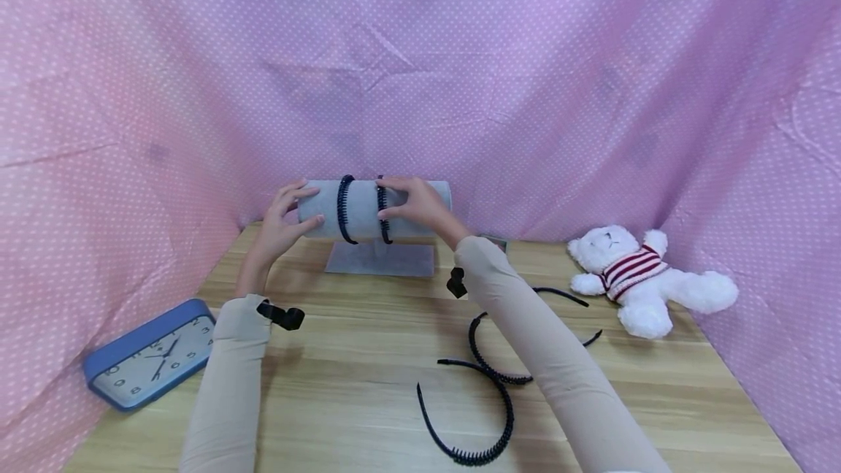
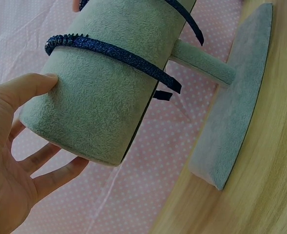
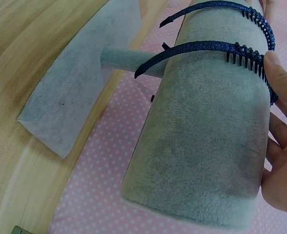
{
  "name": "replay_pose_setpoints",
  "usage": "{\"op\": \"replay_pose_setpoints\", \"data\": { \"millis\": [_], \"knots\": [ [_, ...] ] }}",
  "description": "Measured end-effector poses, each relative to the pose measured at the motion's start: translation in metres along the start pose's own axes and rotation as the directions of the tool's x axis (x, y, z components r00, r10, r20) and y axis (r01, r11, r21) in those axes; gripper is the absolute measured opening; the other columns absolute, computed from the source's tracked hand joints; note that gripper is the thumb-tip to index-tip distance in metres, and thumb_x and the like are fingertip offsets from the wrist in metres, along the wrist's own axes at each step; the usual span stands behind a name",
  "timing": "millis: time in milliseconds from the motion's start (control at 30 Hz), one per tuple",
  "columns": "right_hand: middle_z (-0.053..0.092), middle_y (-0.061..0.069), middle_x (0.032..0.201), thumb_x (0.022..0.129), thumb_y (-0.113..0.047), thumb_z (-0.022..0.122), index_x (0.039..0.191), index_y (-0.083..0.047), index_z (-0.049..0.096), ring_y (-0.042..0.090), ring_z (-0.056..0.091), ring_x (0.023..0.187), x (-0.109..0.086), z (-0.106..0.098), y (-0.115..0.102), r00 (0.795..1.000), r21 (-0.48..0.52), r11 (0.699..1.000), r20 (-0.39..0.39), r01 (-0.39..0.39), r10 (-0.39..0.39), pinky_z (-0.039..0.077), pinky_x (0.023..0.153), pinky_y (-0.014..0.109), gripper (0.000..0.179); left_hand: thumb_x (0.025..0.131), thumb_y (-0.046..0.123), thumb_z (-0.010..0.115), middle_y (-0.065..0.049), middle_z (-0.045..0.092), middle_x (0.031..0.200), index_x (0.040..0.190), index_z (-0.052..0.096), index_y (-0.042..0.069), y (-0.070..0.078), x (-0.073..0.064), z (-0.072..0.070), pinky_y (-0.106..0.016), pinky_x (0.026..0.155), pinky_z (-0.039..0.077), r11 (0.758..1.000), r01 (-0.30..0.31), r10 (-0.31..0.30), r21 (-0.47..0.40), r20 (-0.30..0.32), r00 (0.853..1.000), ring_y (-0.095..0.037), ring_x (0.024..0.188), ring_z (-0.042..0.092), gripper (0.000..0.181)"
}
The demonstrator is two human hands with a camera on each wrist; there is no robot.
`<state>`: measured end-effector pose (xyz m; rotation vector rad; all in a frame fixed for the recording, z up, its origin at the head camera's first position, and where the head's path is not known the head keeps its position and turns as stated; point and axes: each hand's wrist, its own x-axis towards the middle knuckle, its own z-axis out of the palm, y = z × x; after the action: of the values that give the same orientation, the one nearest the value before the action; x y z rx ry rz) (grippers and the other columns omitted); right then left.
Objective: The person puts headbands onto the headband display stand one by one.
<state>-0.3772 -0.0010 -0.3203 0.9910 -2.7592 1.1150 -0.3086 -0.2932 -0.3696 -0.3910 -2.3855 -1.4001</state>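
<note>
A grey velvety headband stand [image 1: 414, 203], a horizontal roll on a post and flat base [image 2: 240, 102], stands at the back of the table. Around its roll sit two dark toothed headbands, a left headband [image 1: 343, 210] and a right headband [image 3: 197, 47]. My left hand [image 1: 277, 228] holds the roll's left end, thumb on the front and fingers at the far side. With thumb and fingers my right hand [image 1: 420, 203] grips the right headband over the top of the roll; in the right wrist view the thumb [image 3: 275, 66] lies against its toothed part.
More black headbands [image 1: 509, 414] lie on the wooden table [image 1: 342, 385] at front right, partly under my right forearm. A blue clock [image 1: 154, 356] is at the left. A white teddy bear [image 1: 634, 276] in a striped sweater lies at the right. Pink dotted cloth [image 1: 420, 57] surrounds the table.
</note>
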Motion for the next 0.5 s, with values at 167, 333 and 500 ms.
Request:
{"op": "replay_pose_setpoints", "data": {
  "millis": [167, 333, 500],
  "knots": [
    [0.053, -0.002, 0.154, 0.085, -0.031, 0.084, 0.147, -0.025, 0.056, 0.02, 0.045, 0.146, 0.004, 0.001, -0.001, 1.0, 0.032, 0.999, 0.009, -0.002, 0.002, 0.034, 0.123, 0.04, 0.068, 0.094, 0.0, 0.07, -0.02, 0.027, 0.164, 0.143, 0.053, -0.004, 0.016, -0.004, 0.0, -0.062, 0.116, 0.031, 1.0, 0.005, -0.005, -0.017, 0.005, 1.0, -0.043, 0.147, 0.027, 0.053],
    [0.052, -0.001, 0.154, 0.086, -0.032, 0.084, 0.147, -0.024, 0.056, 0.02, 0.046, 0.146, 0.007, 0.003, -0.004, 1.0, 0.043, 0.999, 0.015, -0.002, 0.001, 0.034, 0.123, 0.04, 0.068, 0.093, -0.003, 0.069, -0.025, 0.028, 0.162, 0.14, 0.053, -0.009, 0.033, -0.008, 0.0, -0.063, 0.118, 0.029, 0.999, 0.009, -0.008, -0.038, 0.007, 1.0, -0.044, 0.147, 0.027, 0.051],
    [0.051, 0.002, 0.156, 0.087, -0.034, 0.082, 0.148, -0.023, 0.055, 0.021, 0.046, 0.146, 0.009, 0.004, -0.008, 1.0, 0.023, 1.0, 0.019, 0.003, -0.003, 0.034, 0.123, 0.039, 0.068, 0.093, -0.003, 0.069, -0.026, 0.028, 0.162, 0.14, 0.053, -0.01, 0.037, -0.01, -0.001, -0.064, 0.118, 0.029, 0.999, 0.003, -0.003, -0.045, 0.012, 1.0, -0.045, 0.146, 0.027, 0.05]
  ]
}}
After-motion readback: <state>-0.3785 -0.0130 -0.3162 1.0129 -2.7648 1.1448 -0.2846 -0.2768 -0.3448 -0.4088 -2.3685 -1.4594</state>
